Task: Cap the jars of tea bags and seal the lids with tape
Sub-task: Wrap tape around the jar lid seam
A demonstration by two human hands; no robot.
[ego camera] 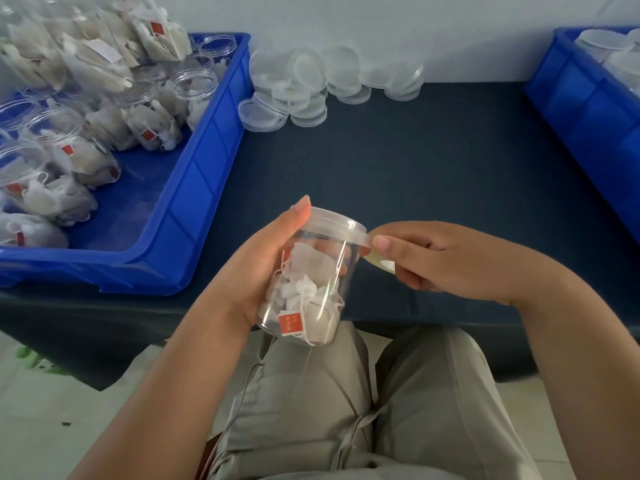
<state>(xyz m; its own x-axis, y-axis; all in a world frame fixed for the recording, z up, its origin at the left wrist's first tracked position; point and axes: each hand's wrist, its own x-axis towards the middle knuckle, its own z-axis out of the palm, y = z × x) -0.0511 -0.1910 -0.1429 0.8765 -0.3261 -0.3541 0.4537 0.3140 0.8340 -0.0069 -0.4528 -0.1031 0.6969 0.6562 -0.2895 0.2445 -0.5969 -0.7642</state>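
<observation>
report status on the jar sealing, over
Left grip round the tea bag jar, lid on. Right grip pinching tape at the lid rim. Nothing in the way at the lid.

- Bright, even, diffuse light; shadows faint.
- Thin glare streaks run down the held jar (304,282), between the two grips.
- Far up-left of the grip, stacked jars (86,53) blur; frame edges bow.
</observation>
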